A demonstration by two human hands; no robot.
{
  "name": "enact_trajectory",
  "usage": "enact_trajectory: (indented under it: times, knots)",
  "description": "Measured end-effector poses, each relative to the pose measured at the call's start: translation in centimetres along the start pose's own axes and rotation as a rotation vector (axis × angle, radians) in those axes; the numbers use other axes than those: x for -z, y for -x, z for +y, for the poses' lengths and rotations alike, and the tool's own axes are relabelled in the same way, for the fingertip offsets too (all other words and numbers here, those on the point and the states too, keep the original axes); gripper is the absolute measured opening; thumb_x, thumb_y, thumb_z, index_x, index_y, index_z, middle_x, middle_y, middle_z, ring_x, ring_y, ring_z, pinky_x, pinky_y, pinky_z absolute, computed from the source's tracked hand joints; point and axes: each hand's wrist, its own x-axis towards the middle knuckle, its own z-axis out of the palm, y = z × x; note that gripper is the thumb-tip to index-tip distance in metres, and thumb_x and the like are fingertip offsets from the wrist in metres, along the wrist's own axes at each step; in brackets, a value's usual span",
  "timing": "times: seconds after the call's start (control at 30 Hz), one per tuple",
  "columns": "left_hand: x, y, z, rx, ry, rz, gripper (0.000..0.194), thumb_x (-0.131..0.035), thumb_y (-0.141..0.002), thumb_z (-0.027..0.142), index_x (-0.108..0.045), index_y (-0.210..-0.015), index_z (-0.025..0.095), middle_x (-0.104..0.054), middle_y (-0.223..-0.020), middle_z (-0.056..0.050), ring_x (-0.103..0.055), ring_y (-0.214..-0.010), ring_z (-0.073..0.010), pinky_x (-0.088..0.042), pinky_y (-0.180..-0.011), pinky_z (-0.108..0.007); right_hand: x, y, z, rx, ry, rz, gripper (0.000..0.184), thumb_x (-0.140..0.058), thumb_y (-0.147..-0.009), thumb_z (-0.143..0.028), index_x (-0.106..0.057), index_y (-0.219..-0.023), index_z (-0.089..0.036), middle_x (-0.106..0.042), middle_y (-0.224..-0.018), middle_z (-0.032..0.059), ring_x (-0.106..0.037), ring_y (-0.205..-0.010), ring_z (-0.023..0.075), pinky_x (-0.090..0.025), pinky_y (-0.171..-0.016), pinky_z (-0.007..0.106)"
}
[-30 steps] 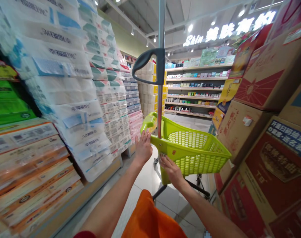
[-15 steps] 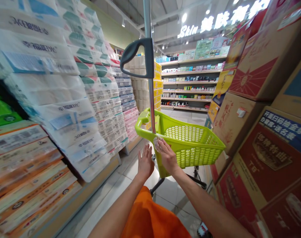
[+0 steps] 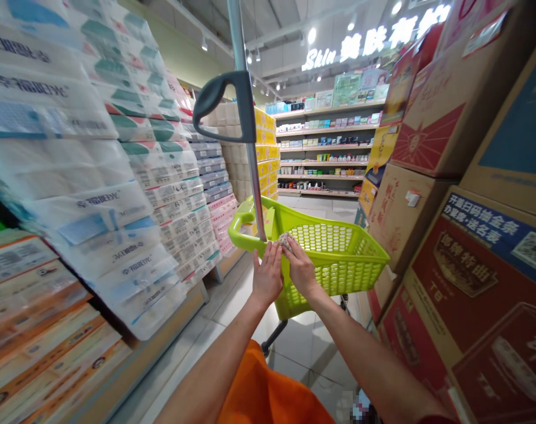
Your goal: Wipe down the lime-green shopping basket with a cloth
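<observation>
In front of me stands a lime-green wheeled shopping basket (image 3: pixel 338 280) with a tall metal pole and a grey loop handle (image 3: pixel 249 109). My right hand (image 3: pixel 302 271) presses a crumpled, pale cloth (image 3: pixel 285 239) onto the basket's near rim, fingers closed over it. Just left of it, my left hand (image 3: pixel 268 280) lies against the same near corner below the pole, its fingers stretched out and holding nothing. The two hands are almost touching. A small yellow item (image 3: pixel 263 221) shows inside the basket by the pole, too covered to name.
Stacked tissue packs (image 3: pixel 95 200) line the left on a low platform. Cardboard cartons (image 3: pixel 471 265) are piled close on the right. Shelves of small goods (image 3: pixel 325 141) stand at the back, beyond the tiled floor (image 3: pixel 241 288).
My left hand has moved up and in, from apart beside the basket to its rim. The right hand with the cloth has shifted slightly up along the rim. The view has turned slightly right.
</observation>
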Motion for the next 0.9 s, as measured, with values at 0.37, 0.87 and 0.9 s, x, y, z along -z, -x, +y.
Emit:
enact_trajectory:
  times: [0.37, 0.87, 0.9]
  knots:
    - [-0.3, -2.7, 1.7, -0.017, 0.017, -0.071, 0.056, -0.036, -0.074, 0.014, -0.038, -0.130, 0.008, -0.038, -0.138, -0.012, -0.022, -0.132, -0.0239, -0.004, -0.108, -0.054, 0.0, 2.0, 3.1, -0.072, 0.008, 0.000, 0.048, -0.037, -0.073, 0.001, -0.059, -0.111, -0.019, -0.049, -0.130, 0.0067, -0.040, -0.123, 0.0166, -0.039, -0.101, 0.036]
    - [-1.1, -3.6, 3.6, -0.021, 0.039, -0.124, 0.058, -0.038, -0.072, 0.012, -0.038, -0.130, 0.009, -0.038, -0.138, -0.012, -0.026, -0.131, -0.0238, -0.008, -0.108, -0.054, 2.8, 4.3, 7.9, -0.206, 0.138, -0.051, 0.051, -0.034, -0.070, 0.004, -0.061, -0.109, -0.016, -0.049, -0.128, 0.0097, -0.043, -0.121, 0.0181, -0.039, -0.101, 0.037]
    - [-1.1, -3.5, 3.3, -0.022, 0.040, -0.116, 0.058, -0.038, -0.072, 0.011, -0.038, -0.130, 0.010, -0.039, -0.137, -0.012, -0.027, -0.130, -0.0238, -0.008, -0.108, -0.054, 3.6, 4.6, 9.2, -0.257, 0.165, -0.025, 0.050, -0.033, -0.071, 0.004, -0.062, -0.107, -0.016, -0.051, -0.126, 0.0103, -0.044, -0.120, 0.0185, -0.040, -0.100, 0.037]
